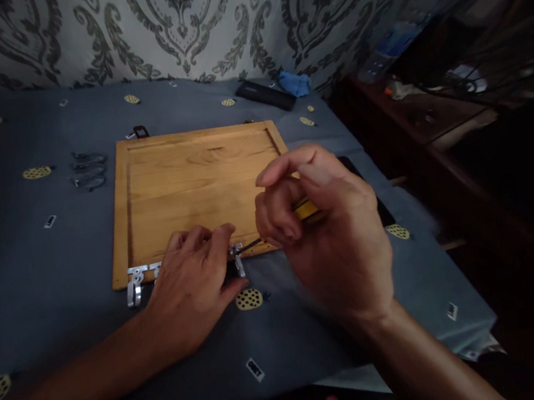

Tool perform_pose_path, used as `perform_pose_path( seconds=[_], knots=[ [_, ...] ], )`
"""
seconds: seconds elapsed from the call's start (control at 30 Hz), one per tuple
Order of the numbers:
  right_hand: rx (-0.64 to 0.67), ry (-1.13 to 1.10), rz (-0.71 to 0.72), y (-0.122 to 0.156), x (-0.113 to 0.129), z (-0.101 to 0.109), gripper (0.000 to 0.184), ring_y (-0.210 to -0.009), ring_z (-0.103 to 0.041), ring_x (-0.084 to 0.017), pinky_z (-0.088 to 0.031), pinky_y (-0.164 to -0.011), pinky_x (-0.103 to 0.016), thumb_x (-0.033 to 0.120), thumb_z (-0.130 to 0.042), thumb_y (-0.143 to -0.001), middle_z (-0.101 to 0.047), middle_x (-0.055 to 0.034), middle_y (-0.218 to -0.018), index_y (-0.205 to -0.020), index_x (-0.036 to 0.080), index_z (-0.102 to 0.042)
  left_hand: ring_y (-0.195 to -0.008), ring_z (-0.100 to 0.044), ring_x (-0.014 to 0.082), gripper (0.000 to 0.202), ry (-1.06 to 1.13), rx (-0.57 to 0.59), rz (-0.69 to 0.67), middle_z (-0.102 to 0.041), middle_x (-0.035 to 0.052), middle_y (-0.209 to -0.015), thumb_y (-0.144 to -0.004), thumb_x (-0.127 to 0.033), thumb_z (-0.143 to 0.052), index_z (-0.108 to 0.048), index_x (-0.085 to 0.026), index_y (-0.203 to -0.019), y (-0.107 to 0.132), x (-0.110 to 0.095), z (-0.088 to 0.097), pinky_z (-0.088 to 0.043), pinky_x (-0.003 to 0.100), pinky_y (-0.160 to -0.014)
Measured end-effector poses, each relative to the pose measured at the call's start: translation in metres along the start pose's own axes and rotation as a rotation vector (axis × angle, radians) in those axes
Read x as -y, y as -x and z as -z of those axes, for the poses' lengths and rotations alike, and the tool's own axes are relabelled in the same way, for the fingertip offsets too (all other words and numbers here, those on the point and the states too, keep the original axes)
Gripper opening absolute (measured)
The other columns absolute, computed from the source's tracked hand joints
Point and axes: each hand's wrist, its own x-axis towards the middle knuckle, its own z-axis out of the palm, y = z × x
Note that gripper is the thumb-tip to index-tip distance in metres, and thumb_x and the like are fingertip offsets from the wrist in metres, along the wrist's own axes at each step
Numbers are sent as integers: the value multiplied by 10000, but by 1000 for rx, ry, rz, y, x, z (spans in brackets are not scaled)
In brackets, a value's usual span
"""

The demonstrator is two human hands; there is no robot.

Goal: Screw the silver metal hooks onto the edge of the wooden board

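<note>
A wooden board with a raised frame [197, 189] lies flat on the cloth. Along its near edge runs a strip with shiny metal hooks [134, 291], partly hidden by my hand. My left hand [192, 285] is closed over the strip and board edge, thumb low and fingers above, beside the right-hand hook [239, 266]. My right hand [333, 230] is wrapped round a screwdriver with a yellow and black handle [307, 209]. Its thin dark shaft points left, and the tip meets the metal plate at the right-hand hook. The screw itself is too small to make out.
Several small grey hooks [89, 171] lie left of the board. Behind it are a dark hanger [140, 132], a long black case [266, 95] and a blue cloth [295, 83]. A dark flat object [380, 205] sits right, near the table edge. A plastic bottle [394, 45] stands beyond.
</note>
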Motion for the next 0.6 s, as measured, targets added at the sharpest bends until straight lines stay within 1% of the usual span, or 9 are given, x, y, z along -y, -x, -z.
perform_pose_path(
  seconds=[0.07,0.13,0.23,0.3,0.4,0.47,0.5,0.57,0.6],
  knots=[
    [22,20,-31,3,2,1,213,-560,-427,-122,-405,-559,-270,269,-486,-953,-452,39,-585,-841,216,-658,-940,-598,294,606,2,2,-6,-661,26,-901,-736,-261,-842,-435,-186,-1179,0,0,0,-428,412,-808],
    [54,18,-40,7,2,4,181,-663,-491,-140,-462,-662,-290,236,-494,-921,-507,21,-679,-887,223,-671,-942,-596,298,590,1,3,-12,-659,27,-888,-746,-268,-834,-440,-178,-1176,0,0,0,-422,414,-803],
    [87,72,-38,12,5,10,208,-826,-580,-149,-497,-810,-298,174,-488,-909,-604,8,-833,-949,235,-683,-941,-594,302,556,-3,7,-12,-659,28,-886,-770,-283,-811,-444,-173,-1172,1,0,0,-415,419,-798],
    [113,198,-26,14,9,15,204,-956,-625,-158,-504,-901,-307,205,-504,-948,-664,-4,-966,-990,241,-699,-956,-592,303,544,5,12,-3,-665,32,-905,-792,-287,-789,-440,-173,-1192,1,-1,0,-412,422,-814],
    [148,476,85,15,17,19,186,-1101,-619,-186,-487,-997,-340,294,-562,-965,-696,-28,-1087,-1046,254,-724,-973,-590,305,523,16,22,7,-672,47,-929,-817,-290,-767,-442,-168,-1209,1,-1,1,-407,423,-829],
    [138,622,175,14,22,19,139,-1111,-613,-199,-490,-992,-356,303,-626,-935,-707,-31,-1047,-996,263,-745,-967,-590,306,511,18,25,0,-672,54,-925,-821,-293,-768,-451,-161,-1199,1,0,1,-403,418,-815],
    [121,669,211,14,23,18,104,-1072,-623,-202,-507,-951,-354,302,-663,-912,-709,-30,-998,-950,264,-752,-965,-590,306,514,20,24,-4,-672,55,-924,-820,-293,-771,-451,-158,-1199,1,0,1,-402,416,-809],
    [80,724,237,14,24,16,49,-908,-642,-186,-535,-794,-326,300,-726,-865,-699,-21,-888,-872,258,-751,-968,-587,307,528,20,25,-13,-673,57,-929,-816,-295,-777,-447,-155,-1203,2,0,0,-399,417,-807],
    [63,735,233,14,24,15,52,-800,-631,-165,-524,-699,-303,302,-745,-849,-691,-14,-839,-843,250,-745,-972,-584,308,532,16,28,-17,-675,60,-938,-816,-297,-777,-444,-154,-1206,2,1,0,-398,419,-810]
  ],
)
